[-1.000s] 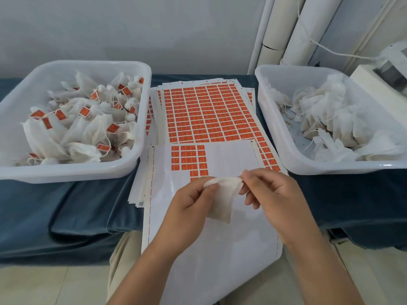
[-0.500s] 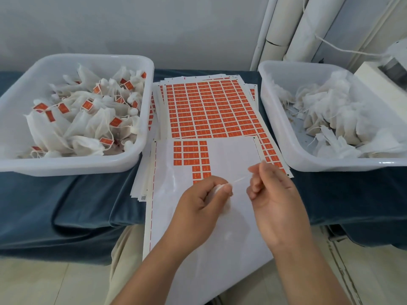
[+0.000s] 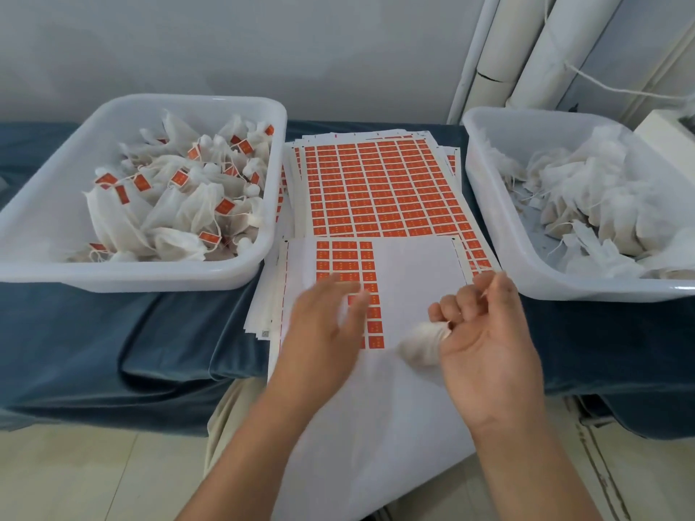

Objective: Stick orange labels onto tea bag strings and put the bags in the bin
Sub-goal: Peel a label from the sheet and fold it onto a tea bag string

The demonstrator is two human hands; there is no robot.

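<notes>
My right hand [image 3: 485, 344] was turned palm-up, with its fingers curled round a white tea bag [image 3: 423, 342] that bulged out on the side facing my other hand. Whether thumb and forefinger also pinched the string was too small to tell. My left hand [image 3: 327, 325] was blurred, its fingers stretched out and holding nothing. It lay over the last orange labels [image 3: 340, 257] on the near sheet [image 3: 413, 272]; I could not tell if the fingertips touched them. That sheet ran under both hands, mostly peeled bare, and hung over the edge of the cloth-covered bench [image 3: 94, 332]. Just beyond my fingertips lay a full sheet [image 3: 376, 189] on a stack of others. Beyond my left hand and out to its side sat the left bin [image 3: 150, 278], heaped with labelled bags [image 3: 180, 212]. Close beyond my right hand stood the right bin [image 3: 526, 268], holding plain bags [image 3: 601, 197].
</notes>
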